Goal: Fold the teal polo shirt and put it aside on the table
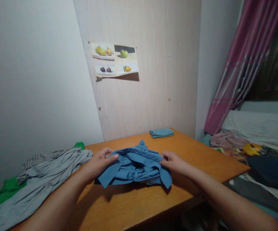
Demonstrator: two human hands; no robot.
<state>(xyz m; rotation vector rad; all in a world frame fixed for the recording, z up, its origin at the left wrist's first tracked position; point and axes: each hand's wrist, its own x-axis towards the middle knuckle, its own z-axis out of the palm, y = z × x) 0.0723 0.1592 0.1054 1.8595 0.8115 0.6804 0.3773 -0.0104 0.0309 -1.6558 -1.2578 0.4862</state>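
A blue garment (139, 166) is bunched up over the middle of the table, its two pointed ends hanging down at left and right. I cannot make out which kind of garment it is. My left hand (105, 158) pinches its upper left edge, the thumb lying on top of the cloth. On the opposite side, my right hand (171, 160) grips the upper right edge between thumb and curled fingers. The stretch of fabric between both hands is partly raised, with loose folds in the centre.
A folded blue-green cloth (161, 132) lies at the back of the wooden table (189, 166). Grey clothing (49, 179) and green fabric (11, 191) are heaped along the left side. Beyond the table's right edge, dark clothes (269, 168) and other fabrics are piled.
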